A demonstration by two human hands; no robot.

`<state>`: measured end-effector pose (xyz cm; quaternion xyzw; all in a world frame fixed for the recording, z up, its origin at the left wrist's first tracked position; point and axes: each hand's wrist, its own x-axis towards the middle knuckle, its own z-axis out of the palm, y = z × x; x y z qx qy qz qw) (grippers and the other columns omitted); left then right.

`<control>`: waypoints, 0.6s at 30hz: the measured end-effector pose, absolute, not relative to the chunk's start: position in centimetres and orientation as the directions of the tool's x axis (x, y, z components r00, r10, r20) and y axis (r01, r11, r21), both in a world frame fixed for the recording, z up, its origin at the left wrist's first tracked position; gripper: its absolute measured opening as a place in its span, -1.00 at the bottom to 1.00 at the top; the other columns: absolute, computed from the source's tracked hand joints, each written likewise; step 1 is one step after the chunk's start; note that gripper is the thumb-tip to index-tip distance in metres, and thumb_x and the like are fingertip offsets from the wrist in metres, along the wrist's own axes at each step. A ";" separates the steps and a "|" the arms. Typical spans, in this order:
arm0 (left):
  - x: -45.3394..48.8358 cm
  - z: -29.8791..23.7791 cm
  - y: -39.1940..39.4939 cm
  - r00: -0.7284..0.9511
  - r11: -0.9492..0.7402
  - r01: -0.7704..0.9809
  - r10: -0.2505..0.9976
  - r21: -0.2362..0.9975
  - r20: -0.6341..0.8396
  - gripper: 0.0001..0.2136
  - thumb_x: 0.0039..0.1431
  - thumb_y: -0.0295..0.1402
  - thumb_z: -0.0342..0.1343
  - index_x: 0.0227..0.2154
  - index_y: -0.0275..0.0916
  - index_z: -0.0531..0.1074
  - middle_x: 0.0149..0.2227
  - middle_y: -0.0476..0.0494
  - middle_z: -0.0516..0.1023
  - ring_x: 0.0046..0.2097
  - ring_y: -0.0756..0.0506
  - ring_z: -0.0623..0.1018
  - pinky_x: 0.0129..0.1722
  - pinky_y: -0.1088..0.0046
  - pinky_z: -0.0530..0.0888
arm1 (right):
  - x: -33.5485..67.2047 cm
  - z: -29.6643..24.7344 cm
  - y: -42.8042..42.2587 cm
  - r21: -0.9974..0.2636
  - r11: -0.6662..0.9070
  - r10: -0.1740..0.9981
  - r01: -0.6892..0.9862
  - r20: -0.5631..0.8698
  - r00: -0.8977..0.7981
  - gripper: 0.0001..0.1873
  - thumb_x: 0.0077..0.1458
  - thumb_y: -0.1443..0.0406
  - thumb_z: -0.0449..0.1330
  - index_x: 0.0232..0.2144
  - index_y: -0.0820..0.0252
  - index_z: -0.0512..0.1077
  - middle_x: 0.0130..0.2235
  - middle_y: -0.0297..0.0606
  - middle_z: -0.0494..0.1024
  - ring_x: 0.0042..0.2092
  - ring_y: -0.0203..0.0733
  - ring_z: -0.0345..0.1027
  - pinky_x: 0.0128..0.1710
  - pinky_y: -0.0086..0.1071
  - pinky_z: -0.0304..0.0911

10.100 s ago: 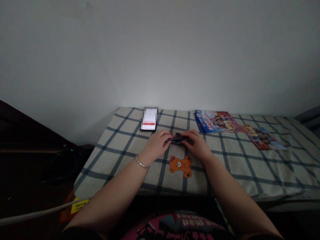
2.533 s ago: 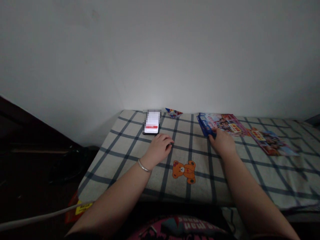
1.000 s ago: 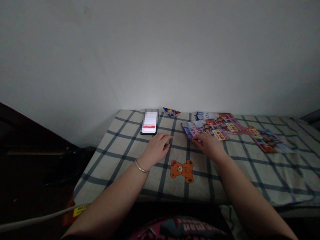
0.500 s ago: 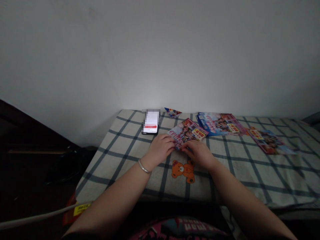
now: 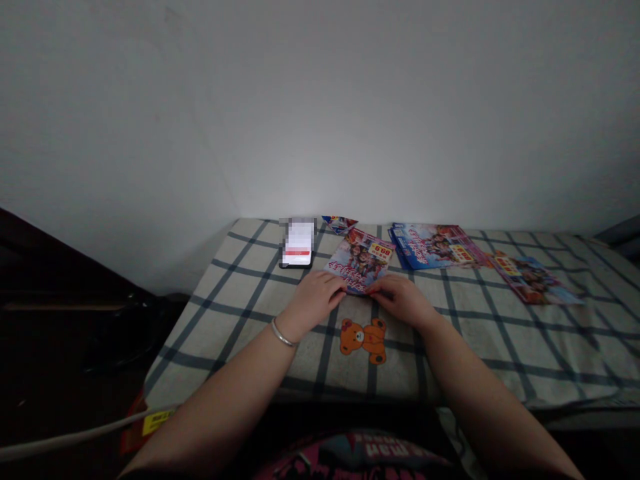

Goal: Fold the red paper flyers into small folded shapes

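A colourful printed flyer (image 5: 361, 259) with a yellow price box lies on the checked tablecloth, its near edge toward me. My left hand (image 5: 316, 300) grips the near left corner, thumb and fingers closed on the paper. At the near right corner, my right hand (image 5: 400, 298) pinches the edge between thumb and fingers. Just below the flyer, an orange teddy bear picture (image 5: 364, 341) shows on the cloth. A small folded paper triangle (image 5: 340, 223) rests beyond the flyer, near the wall.
A phone (image 5: 299, 245) with a lit screen lies left of the flyer. To the right are a stack of similar flyers (image 5: 435, 247) and another flyer (image 5: 540, 280). The tablecloth (image 5: 240, 293) runs back to a pale wall (image 5: 320, 107). A white cable (image 5: 75, 437) crosses at lower left.
The flyer has turned from a diamond-like slant to lie straighter, its near edge now facing me. My right hand has shifted to its near right corner. The view has moved slightly.
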<state>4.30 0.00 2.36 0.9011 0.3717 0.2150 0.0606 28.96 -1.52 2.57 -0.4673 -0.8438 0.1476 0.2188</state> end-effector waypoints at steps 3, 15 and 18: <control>4.2 2.4 0.1 0.636 -0.722 0.637 0.691 0.271 0.345 -0.96 0.23 -0.41 0.12 -0.27 -0.21 0.44 -0.23 -0.09 0.53 -0.13 -0.11 0.49 -0.05 0.28 0.42 | 29.9 2.7 -1.2 -0.466 0.527 0.848 0.711 0.230 -0.478 -0.83 0.13 0.38 0.14 -0.27 0.10 0.52 -0.25 -0.30 0.61 -0.14 -0.19 0.46 0.12 -0.12 0.18; 3.8 2.3 0.3 0.650 -0.728 0.626 0.685 0.279 0.328 -0.92 0.23 -0.40 0.11 -0.24 -0.24 0.47 -0.18 -0.12 0.56 -0.09 -0.12 0.50 -0.02 0.27 0.45 | 32.1 2.8 -1.2 -0.656 0.429 0.876 0.621 0.134 -0.463 -0.83 0.11 0.33 0.11 -0.31 0.13 0.51 -0.26 -0.24 0.59 -0.17 -0.12 0.46 -0.07 -0.20 0.34; 3.7 2.2 0.4 0.657 -0.735 0.608 0.678 0.300 0.331 -0.90 0.25 -0.38 0.09 -0.26 -0.24 0.48 -0.19 -0.13 0.57 -0.10 -0.11 0.52 -0.03 0.28 0.46 | 32.0 2.8 -1.2 -0.607 0.471 0.867 0.640 0.185 -0.463 -0.85 0.08 0.35 0.12 -0.35 0.11 0.51 -0.31 -0.27 0.58 -0.13 -0.09 0.45 0.01 -0.14 0.29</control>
